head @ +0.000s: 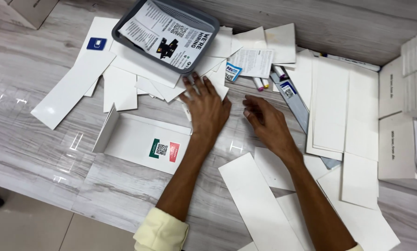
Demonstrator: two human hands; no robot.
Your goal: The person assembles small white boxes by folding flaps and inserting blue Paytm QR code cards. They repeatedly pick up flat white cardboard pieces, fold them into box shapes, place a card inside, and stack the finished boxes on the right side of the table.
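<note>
The person leans over a grey wood-grain tabletop (36, 153) strewn with white cardboard strips and sheets. The left hand (207, 109) lies flat with fingers spread, palm down, its fingertips resting on the loose pile of white card pieces (164, 88) that spills out from beneath a grey plastic tray (208, 21) holding a printed black-and-white leaflet (166, 32). The right hand (266, 123) sits just beside it, loosely curled and half open, fingertips touching the bare tabletop; it grips nothing that can be seen.

Judging by the reach, the step in hand seems to be picking one card out of the pile. It would go best if the left hand presses lightly and slides a single piece clear, rather than dragging the whole heap or nudging the tray above it. The right hand could steady the neighbouring sheets.

A folded white card with a green and red label (148, 144) lies near the left forearm, and several markers (264, 83) lie just beyond the right hand.
</note>
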